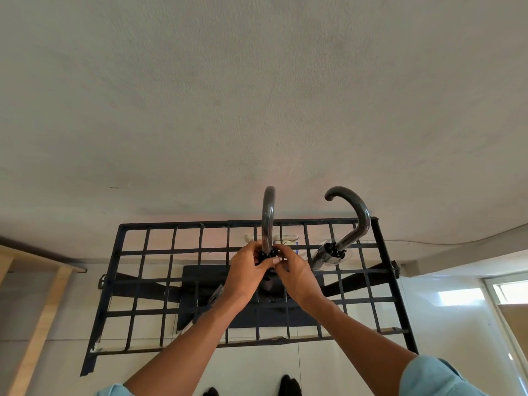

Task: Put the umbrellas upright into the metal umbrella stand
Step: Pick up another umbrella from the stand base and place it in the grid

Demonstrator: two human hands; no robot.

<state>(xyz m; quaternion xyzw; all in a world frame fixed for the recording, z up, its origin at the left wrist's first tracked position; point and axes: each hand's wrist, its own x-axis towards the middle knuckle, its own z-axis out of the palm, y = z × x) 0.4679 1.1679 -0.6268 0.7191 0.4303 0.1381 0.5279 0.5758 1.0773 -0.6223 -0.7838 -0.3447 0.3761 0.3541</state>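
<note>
A black metal umbrella stand [171,250] with a grid top stands against the wall below me. One umbrella with a dark curved handle [268,218] rises upright through the middle of the grid. My left hand [247,274] and my right hand [294,274] both close around its folded canopy top, just under the handle. A second umbrella [354,224] with a hooked handle leans in the grid's far right corner, with its rolled canopy [325,257] passing down through a cell. The lower parts of both umbrellas are hidden by the stand and my hands.
A pale plaster wall [257,95] fills the upper view. A light wooden frame [43,310] stands at the left. White floor tiles [443,324] lie to the right. My dark shoes [290,385] show at the bottom edge.
</note>
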